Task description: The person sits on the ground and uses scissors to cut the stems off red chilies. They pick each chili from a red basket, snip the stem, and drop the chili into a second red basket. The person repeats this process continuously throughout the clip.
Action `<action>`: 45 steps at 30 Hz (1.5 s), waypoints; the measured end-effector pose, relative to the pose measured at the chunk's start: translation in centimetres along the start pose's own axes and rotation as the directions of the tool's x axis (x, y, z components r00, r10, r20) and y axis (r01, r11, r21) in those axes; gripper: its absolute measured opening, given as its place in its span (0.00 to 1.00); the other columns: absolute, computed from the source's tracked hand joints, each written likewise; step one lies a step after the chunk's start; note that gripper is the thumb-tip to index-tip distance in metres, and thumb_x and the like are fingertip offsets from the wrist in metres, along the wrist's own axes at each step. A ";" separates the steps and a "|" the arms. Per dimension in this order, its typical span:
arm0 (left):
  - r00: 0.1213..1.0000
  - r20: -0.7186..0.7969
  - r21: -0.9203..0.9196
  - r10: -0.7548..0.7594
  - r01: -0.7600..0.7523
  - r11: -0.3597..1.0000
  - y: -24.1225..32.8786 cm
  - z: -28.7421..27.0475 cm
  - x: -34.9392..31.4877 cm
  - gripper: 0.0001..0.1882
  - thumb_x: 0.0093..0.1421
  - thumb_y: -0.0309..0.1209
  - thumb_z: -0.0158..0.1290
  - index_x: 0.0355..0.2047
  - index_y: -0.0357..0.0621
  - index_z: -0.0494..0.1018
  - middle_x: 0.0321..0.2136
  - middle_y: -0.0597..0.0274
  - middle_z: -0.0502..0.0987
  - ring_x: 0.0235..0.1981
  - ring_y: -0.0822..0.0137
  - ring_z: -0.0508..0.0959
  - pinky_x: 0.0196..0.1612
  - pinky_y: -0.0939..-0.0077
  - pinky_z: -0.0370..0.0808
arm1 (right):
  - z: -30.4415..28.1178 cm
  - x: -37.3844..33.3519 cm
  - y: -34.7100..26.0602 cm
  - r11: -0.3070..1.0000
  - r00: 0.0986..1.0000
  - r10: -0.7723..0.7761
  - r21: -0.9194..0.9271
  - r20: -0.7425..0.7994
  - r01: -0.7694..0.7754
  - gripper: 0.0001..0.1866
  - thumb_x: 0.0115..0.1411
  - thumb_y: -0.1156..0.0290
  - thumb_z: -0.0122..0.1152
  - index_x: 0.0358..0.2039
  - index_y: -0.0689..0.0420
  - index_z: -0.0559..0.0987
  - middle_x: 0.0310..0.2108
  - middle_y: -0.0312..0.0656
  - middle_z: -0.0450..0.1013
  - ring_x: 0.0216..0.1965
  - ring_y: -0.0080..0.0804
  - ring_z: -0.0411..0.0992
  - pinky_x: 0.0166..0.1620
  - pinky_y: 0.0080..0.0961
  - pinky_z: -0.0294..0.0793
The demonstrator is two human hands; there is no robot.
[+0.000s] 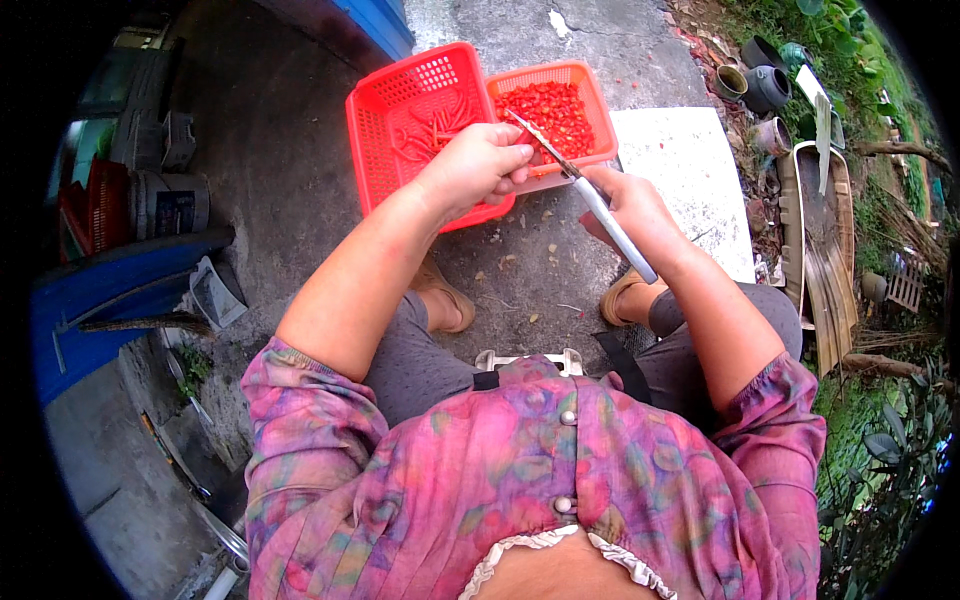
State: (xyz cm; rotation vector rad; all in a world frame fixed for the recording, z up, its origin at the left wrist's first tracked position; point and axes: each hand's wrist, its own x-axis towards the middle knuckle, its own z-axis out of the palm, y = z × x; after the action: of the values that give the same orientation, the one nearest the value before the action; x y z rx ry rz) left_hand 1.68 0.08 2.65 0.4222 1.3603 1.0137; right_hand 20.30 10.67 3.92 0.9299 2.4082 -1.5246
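A: What's seen in the hands?

B: A knife (585,185) w/ a long pale handle is held in the right hand (635,205); the grip is closed round the handle, blade angled up-left twd the baskets. The left hand (478,165) is curled shut, fingertips pinched at the blade's mid part. Something small & red seems to be pinched there, but it's too small to be told for sure.

A: Where's the knife relative to the rest?

B: It's held above the ground, its tip over the near edge of the smaller orange basket (590,75). That basket is filled w/ cut red chilli pieces (548,110). Just beside it, touching on the left, a bigger red basket (400,110) is set, tilted, w/ a few long red chillies (440,125) seen inside.

A: And what's underneath?

B: Both baskets are placed on a concrete floor (290,160), w/ bits of scrap scattered near the feet. A white slab (690,180) is seen just right of the orange basket, behind the right hand. The person's sandalled feet (445,300) are planted below the hands, knees apart; a pink patterned shirt (520,470) fills the lower part.

A: Anything further out?

B: Pots and clutter (760,90) are piled at the upper right by greenery; a blue bin (110,300) is seen at far left.
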 end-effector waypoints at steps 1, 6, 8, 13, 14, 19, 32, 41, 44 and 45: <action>1.000 -0.007 -0.010 -0.009 0.009 1.000 0.2 -0.1 0.0 0.06 0.64 0.29 0.42 0.35 0.43 0.68 0.18 0.71 0.67 0.13 0.82 0.60 0.14 0.89 0.54 | 0.1 0.0 0.1 1.000 1.000 -0.014 -0.008 -0.015 0.014 0.21 0.47 0.77 0.59 0.45 0.55 0.73 0.18 0.34 0.68 0.20 0.20 0.66 0.25 0.23 0.67; 0.997 -0.065 0.083 0.029 -0.024 0.996 0.0 -0.3 0.2 0.06 0.64 0.30 0.42 0.34 0.42 0.67 0.17 0.71 0.67 0.12 0.82 0.59 0.13 0.88 0.54 | -0.3 -0.3 -0.9 0.996 0.996 0.089 -0.003 -0.007 -0.089 0.23 0.47 0.77 0.58 0.47 0.55 0.73 0.16 0.34 0.68 0.19 0.20 0.66 0.23 0.22 0.66; 0.993 -0.084 0.130 0.086 -0.075 0.989 -0.5 -0.4 0.5 0.07 0.65 0.31 0.42 0.34 0.42 0.67 0.17 0.71 0.66 0.11 0.82 0.58 0.13 0.88 0.54 | 0.0 0.0 0.0 0.996 0.996 0.077 0.054 -0.034 -0.075 0.24 0.47 0.78 0.58 0.48 0.55 0.72 0.18 0.34 0.68 0.20 0.21 0.67 0.25 0.23 0.67; 0.998 -0.056 -0.013 0.027 -0.028 1.000 0.1 0.4 0.1 0.08 0.65 0.33 0.43 0.33 0.42 0.67 0.15 0.73 0.61 0.11 0.81 0.56 0.13 0.87 0.52 | 0.6 0.2 1.3 0.998 0.996 -0.055 0.024 -0.069 0.056 0.24 0.46 0.77 0.58 0.47 0.56 0.71 0.24 0.41 0.70 0.27 0.30 0.69 0.31 0.27 0.68; 0.999 -0.045 -0.034 0.005 -0.007 0.999 0.2 0.6 -0.1 0.08 0.65 0.33 0.43 0.32 0.43 0.67 0.14 0.74 0.60 0.11 0.81 0.55 0.13 0.87 0.51 | 0.6 0.2 1.2 0.998 0.997 -0.050 0.032 -0.061 0.052 0.21 0.45 0.75 0.58 0.44 0.57 0.71 0.26 0.46 0.71 0.30 0.38 0.71 0.33 0.31 0.69; 0.999 0.020 -0.017 0.043 -0.043 0.999 -0.2 0.8 0.0 0.08 0.65 0.33 0.43 0.31 0.43 0.67 0.14 0.74 0.60 0.12 0.82 0.55 0.14 0.87 0.51 | 0.5 0.3 1.2 0.995 1.000 -0.015 0.103 -0.027 0.018 0.20 0.44 0.74 0.58 0.41 0.58 0.72 0.28 0.53 0.73 0.33 0.47 0.74 0.35 0.37 0.69; 1.000 -0.015 -0.029 -0.019 0.018 0.999 0.1 -0.1 0.0 0.07 0.64 0.32 0.43 0.33 0.44 0.67 0.15 0.74 0.60 0.12 0.82 0.56 0.13 0.87 0.50 | -0.1 0.0 0.1 0.998 1.000 0.005 -0.055 -0.028 -0.006 0.19 0.48 0.77 0.59 0.43 0.56 0.74 0.17 0.34 0.68 0.19 0.20 0.66 0.23 0.23 0.67; 1.000 -0.018 -0.067 0.011 -0.012 0.998 -0.4 0.0 0.4 0.06 0.63 0.27 0.42 0.37 0.40 0.68 0.19 0.70 0.67 0.13 0.79 0.62 0.14 0.87 0.57 | 0.5 0.2 1.1 0.997 0.996 -0.055 0.048 -0.070 0.059 0.17 0.45 0.73 0.57 0.38 0.59 0.74 0.26 0.53 0.73 0.31 0.45 0.75 0.34 0.36 0.70; 0.999 0.042 -0.026 0.017 -0.015 1.000 -0.2 0.3 0.2 0.07 0.63 0.26 0.42 0.36 0.38 0.69 0.19 0.68 0.70 0.13 0.80 0.64 0.13 0.87 0.59 | 0.5 0.0 0.6 0.996 0.995 -0.077 0.033 -0.065 0.080 0.17 0.45 0.73 0.57 0.38 0.59 0.74 0.26 0.54 0.73 0.31 0.45 0.75 0.34 0.37 0.70; 0.999 0.040 -0.029 0.018 -0.017 0.999 -0.2 0.3 0.1 0.07 0.63 0.27 0.42 0.35 0.38 0.69 0.18 0.68 0.70 0.13 0.80 0.64 0.13 0.87 0.59 | 0.4 0.0 0.6 0.996 0.994 -0.082 0.034 -0.065 0.085 0.16 0.45 0.73 0.57 0.38 0.59 0.74 0.26 0.54 0.73 0.31 0.45 0.75 0.34 0.37 0.70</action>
State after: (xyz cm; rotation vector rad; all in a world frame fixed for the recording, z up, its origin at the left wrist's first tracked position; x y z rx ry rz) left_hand 2.04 0.22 2.52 0.4317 1.3073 1.0325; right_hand 20.57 10.53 3.24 0.9091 2.5014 -1.5965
